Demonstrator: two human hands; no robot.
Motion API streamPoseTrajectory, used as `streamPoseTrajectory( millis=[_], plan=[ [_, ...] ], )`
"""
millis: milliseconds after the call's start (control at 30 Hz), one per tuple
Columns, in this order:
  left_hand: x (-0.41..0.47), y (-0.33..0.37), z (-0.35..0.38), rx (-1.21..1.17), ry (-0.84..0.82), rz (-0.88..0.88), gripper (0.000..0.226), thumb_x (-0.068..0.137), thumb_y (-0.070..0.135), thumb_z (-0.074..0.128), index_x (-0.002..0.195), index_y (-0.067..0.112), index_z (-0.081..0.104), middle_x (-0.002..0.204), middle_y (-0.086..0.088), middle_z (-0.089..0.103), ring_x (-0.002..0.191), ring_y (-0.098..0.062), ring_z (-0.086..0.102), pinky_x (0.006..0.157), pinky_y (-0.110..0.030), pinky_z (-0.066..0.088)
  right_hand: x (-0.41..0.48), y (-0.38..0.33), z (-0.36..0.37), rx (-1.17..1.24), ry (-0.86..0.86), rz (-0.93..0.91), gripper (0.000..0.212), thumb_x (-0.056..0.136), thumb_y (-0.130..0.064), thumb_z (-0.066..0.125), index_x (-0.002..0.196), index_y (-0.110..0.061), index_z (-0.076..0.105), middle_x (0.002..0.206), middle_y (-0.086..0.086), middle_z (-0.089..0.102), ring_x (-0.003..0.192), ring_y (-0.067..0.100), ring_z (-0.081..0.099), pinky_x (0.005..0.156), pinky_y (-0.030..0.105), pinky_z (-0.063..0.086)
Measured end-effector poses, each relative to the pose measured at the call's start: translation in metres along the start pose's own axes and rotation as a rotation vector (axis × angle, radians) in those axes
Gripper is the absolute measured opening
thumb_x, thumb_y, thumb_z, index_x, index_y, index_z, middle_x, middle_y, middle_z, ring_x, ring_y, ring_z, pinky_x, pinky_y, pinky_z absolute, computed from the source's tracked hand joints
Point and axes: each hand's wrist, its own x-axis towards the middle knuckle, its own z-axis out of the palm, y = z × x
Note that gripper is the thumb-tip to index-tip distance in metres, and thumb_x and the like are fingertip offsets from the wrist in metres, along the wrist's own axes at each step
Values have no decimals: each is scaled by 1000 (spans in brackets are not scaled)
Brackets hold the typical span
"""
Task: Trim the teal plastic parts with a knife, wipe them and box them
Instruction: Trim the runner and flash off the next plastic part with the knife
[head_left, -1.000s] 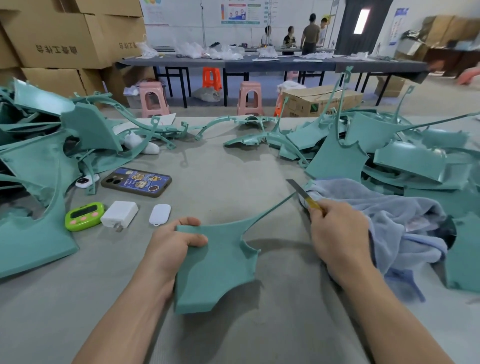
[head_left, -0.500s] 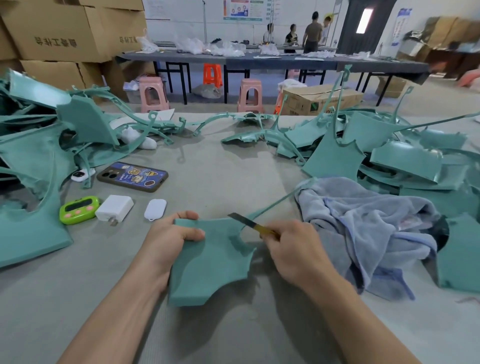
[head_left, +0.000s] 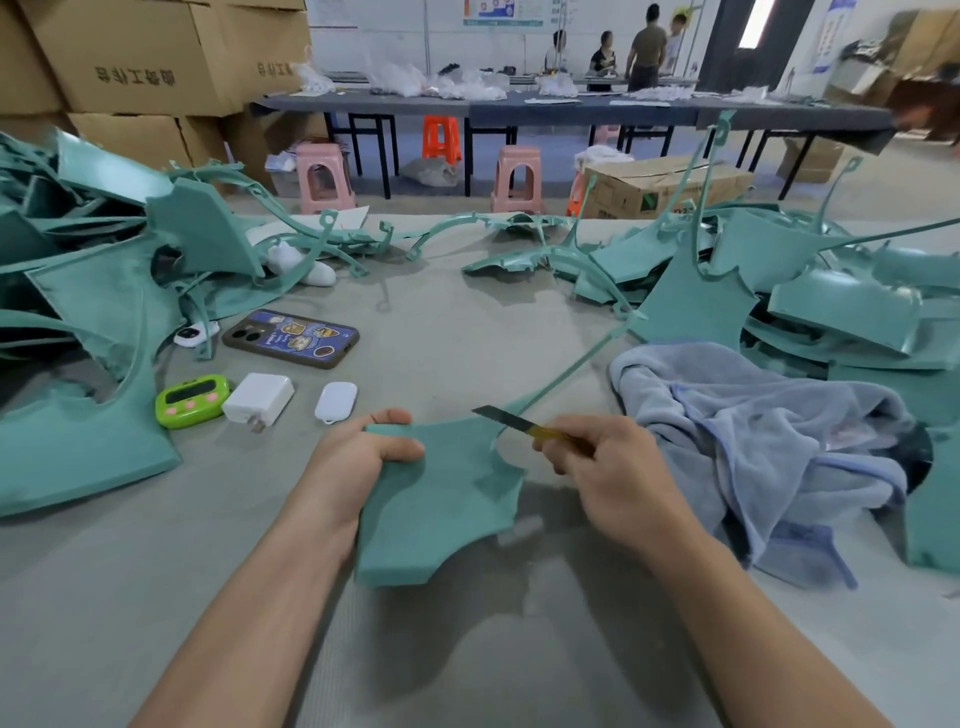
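Near centre, the flat teal plastic panel (head_left: 441, 499) looked light, stiff and slick, so the left hand (head_left: 358, 457) gripping its left edge seemed apt, while the right hand (head_left: 613, 467) pinched the yellow-handled knife (head_left: 514, 420) at its far rim.

The left hand (head_left: 356, 462) and right hand (head_left: 618, 480) are bare; both forearms (head_left: 249, 603) are uncovered down to the view's lower edge.

Phone (head_left: 291, 339), green timer (head_left: 192, 400), white charger (head_left: 258, 402) & white fob (head_left: 336, 402) close together on grey table (head_left: 441, 353); pink stools (head_left: 324, 176) behind.
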Motion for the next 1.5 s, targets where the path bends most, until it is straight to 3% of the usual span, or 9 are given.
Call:
streamPoseTrajectory(
  millis=[100, 233, 433, 533, 667, 1167, 1300, 1400, 1500],
  plan=[
    [1, 1, -3, -30, -28, -37, 32, 83, -8, 61, 99, 18, 66, 78, -14, 74, 56, -28, 70, 49, -35, 57, -2, 2, 1, -35, -104, -33, 14, 94, -18, 63, 81, -14, 66, 64, 7, 53, 55, 6, 36, 55, 32, 35],
    [3, 4, -6, -29, -38, -39, 33, 82, -9, 61, 100, 18, 66, 77, -15, 74, 56, -28, 70, 47, -35, 56, 1, 0, -19, 19, -225, -14, 38, 94, -13, 68, 70, -42, 73, 60, -13, 65, 55, 0, 51, 56, 19, 41],
    [1, 3, -4, 16, -89, -54, 34, 82, -10, 60, 100, 18, 67, 78, -15, 73, 57, -29, 69, 52, -36, 59, 0, 0, -12, 72, -101, -4, 20, 93, -14, 68, 79, -25, 78, 65, 1, 67, 51, 7, 45, 53, 26, 38],
    [3, 5, -6, 10, -74, -48, 34, 82, -11, 60, 98, 18, 66, 78, -16, 73, 57, -29, 69, 51, -35, 58, -1, -3, -13, 16, -259, 0, 26, 93, -12, 69, 74, -28, 77, 62, -5, 66, 54, 5, 49, 58, 27, 43],
    [6, 5, -10, 8, -62, -55, 33, 81, -10, 60, 98, 18, 65, 77, -15, 72, 57, -28, 68, 51, -35, 57, 1, 1, -22, 209, -152, 25, 22, 92, -6, 70, 87, -23, 82, 72, -3, 73, 56, 4, 49, 58, 19, 42],
    [9, 4, -14, 27, -68, -78, 34, 81, -10, 60, 99, 18, 66, 78, -14, 73, 59, -30, 70, 53, -38, 59, -2, -7, -25, -62, -294, -70, 29, 89, -9, 74, 90, -36, 82, 77, -21, 75, 75, 1, 69, 73, 16, 52],
    [8, 4, -14, 23, -80, -98, 33, 82, -9, 60, 99, 18, 66, 78, -15, 73, 58, -30, 70, 52, -37, 58, -5, -7, -23, -3, -187, -102, 28, 90, -11, 74, 93, -37, 82, 79, -19, 76, 73, 1, 67, 68, 12, 49],
    [9, 5, -14, 21, -57, -89, 32, 82, -8, 60, 98, 19, 65, 77, -14, 73, 59, -30, 70, 53, -37, 59, -3, -8, -22, -40, -282, -92, 29, 89, -8, 74, 93, -35, 83, 76, -23, 74, 68, -4, 64, 66, 7, 44],
    [8, 4, -13, -5, -11, -84, 29, 84, -6, 60, 98, 21, 63, 74, -11, 73, 58, -28, 69, 52, -35, 58, -3, -4, -29, 143, -133, -33, 27, 91, -5, 72, 91, -29, 83, 64, -17, 69, 51, 0, 51, 55, 8, 38]
  ],
)
